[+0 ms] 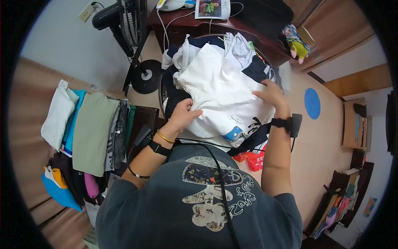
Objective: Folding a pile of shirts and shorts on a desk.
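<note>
A white T-shirt (217, 84) with a blue and black print near its lower edge lies spread over a heap of clothes in front of me. My left hand (184, 115) pinches its left edge between thumb and fingers. At its right side, my right hand (272, 95) grips the cloth, thumb on top. Under and behind the shirt, white garments (239, 51) and dark clothes are bunched on a round-rimmed support, mostly hidden by the heap.
Folded clothes (94, 133) are stacked at the left, beside a black floor fan (132, 28). A dark red wooden table (182, 23) stands beyond the heap. A red plastic bag (255, 161) is low at the right; a blue round mat (312, 103) lies on the floor. Black cables cross my front.
</note>
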`<control>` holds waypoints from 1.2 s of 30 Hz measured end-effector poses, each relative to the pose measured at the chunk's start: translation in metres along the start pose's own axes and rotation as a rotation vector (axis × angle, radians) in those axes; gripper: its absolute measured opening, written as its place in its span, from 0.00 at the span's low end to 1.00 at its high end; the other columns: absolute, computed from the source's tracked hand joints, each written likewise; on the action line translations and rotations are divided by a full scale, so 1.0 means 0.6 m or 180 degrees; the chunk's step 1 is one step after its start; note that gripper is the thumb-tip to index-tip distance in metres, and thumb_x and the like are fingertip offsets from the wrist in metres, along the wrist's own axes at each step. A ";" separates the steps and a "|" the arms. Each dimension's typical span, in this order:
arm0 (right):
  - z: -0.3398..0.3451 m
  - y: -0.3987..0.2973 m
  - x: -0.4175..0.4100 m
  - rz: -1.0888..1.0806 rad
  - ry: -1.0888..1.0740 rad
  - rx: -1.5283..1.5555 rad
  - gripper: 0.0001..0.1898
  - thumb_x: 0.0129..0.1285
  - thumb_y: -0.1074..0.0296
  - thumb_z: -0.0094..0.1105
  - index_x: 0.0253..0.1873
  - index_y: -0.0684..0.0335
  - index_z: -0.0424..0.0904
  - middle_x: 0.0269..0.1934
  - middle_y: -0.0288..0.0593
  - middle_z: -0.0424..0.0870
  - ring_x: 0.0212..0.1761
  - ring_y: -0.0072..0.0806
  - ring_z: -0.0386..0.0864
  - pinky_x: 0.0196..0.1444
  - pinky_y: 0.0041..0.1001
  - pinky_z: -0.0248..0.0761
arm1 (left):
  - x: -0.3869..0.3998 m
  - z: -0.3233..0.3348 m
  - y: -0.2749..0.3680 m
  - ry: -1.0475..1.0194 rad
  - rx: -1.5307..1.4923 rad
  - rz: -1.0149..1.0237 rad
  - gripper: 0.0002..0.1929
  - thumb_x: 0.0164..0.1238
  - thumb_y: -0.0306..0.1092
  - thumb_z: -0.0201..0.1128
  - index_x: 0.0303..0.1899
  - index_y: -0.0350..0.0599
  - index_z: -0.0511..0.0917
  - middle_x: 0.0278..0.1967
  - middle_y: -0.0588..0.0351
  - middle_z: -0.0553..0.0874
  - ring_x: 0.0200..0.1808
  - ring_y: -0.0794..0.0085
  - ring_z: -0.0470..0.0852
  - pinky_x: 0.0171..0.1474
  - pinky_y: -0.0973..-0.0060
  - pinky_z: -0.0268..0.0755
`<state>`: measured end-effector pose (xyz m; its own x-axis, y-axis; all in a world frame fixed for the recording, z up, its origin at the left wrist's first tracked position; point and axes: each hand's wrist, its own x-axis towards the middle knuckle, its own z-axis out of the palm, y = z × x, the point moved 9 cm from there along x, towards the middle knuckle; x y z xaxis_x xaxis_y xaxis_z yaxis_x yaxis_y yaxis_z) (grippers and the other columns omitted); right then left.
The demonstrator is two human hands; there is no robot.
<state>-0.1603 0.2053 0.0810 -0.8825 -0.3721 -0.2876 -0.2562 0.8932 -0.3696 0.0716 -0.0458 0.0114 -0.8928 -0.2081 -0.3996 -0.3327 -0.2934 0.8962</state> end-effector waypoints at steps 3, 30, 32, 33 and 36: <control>-0.002 -0.009 -0.011 -0.0180 -0.0280 0.0103 0.34 0.43 0.53 0.75 0.56 0.64 0.78 0.51 0.53 0.83 0.55 0.46 0.79 0.57 0.35 0.69 | -0.006 -0.002 0.017 0.0145 0.0041 0.0317 0.18 0.57 0.24 0.68 0.48 0.34 0.73 0.36 0.54 0.85 0.36 0.76 0.82 0.40 0.80 0.72; -0.315 -0.197 -0.081 -0.2132 0.3202 -0.0302 0.13 0.60 0.66 0.65 0.49 0.60 0.78 0.44 0.47 0.81 0.48 0.43 0.78 0.48 0.37 0.70 | 0.050 0.067 0.118 -0.0448 0.0584 0.0576 0.14 0.68 0.33 0.64 0.50 0.36 0.80 0.40 0.61 0.84 0.39 0.81 0.79 0.44 0.82 0.72; -0.250 -0.183 -0.045 -0.1915 0.2870 -0.0210 0.16 0.59 0.64 0.65 0.51 0.59 0.77 0.45 0.47 0.81 0.49 0.45 0.77 0.50 0.41 0.68 | 0.084 0.013 0.084 0.0098 0.0379 0.0356 0.16 0.69 0.34 0.63 0.52 0.33 0.78 0.42 0.56 0.84 0.40 0.78 0.80 0.45 0.79 0.74; -0.215 -0.167 -0.042 -0.1832 0.2654 0.0051 0.17 0.59 0.64 0.66 0.51 0.59 0.76 0.44 0.47 0.81 0.49 0.45 0.77 0.50 0.41 0.67 | 0.092 0.000 0.077 0.0084 0.0334 0.0496 0.16 0.69 0.34 0.63 0.52 0.33 0.78 0.42 0.56 0.84 0.40 0.78 0.80 0.45 0.79 0.74; -0.116 -0.111 -0.057 -0.1419 0.2148 0.0673 0.14 0.59 0.65 0.66 0.47 0.64 0.76 0.39 0.48 0.81 0.40 0.41 0.79 0.43 0.37 0.71 | 0.095 -0.027 0.019 -0.0001 -0.0332 0.0110 0.17 0.70 0.33 0.62 0.54 0.31 0.76 0.45 0.53 0.84 0.44 0.73 0.83 0.48 0.76 0.76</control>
<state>-0.1406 0.1759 0.1768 -0.7799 -0.3883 0.4909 -0.6173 0.6069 -0.5007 0.0221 -0.0763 -0.0043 -0.9033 -0.2196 -0.3686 -0.2682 -0.3816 0.8845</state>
